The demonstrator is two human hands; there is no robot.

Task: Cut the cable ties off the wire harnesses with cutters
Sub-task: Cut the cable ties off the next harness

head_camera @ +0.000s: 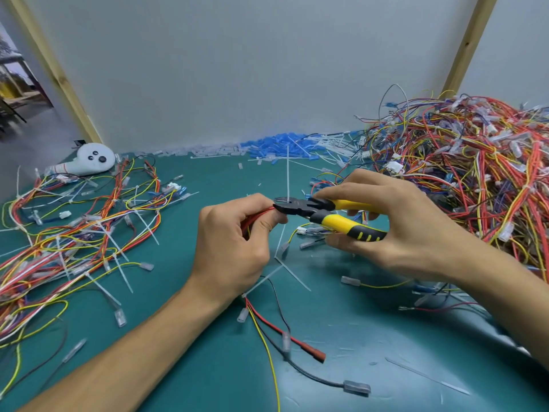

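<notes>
Two bare hands work over a green worktop (208,367), sharing one pair of cutters (312,210) with yellow and black handles. The right hand (416,230) curls its fingers around both handles. Just left of the cutters, the left hand (234,245) grips one wire harness (258,219), mostly red wires, with the thumb pressed on it. The harness end meets the cutters' black tip. One white cable tie (288,173) stands upright from that tip; the blades sit at its base, but whether they have closed on it cannot be told. Below the cutters, the harness's red, yellow and black wires trail from under the left wrist onto the worktop.

Two masses of harnesses flank the cutters: a tall tangled heap (475,162) to their right, and a flatter spread (74,233) to their left. Beyond the cutters lies one drift of small blue and clear pieces (279,147) along the wall. Far left of the cutters sits one white device (95,159) with three dark buttons.
</notes>
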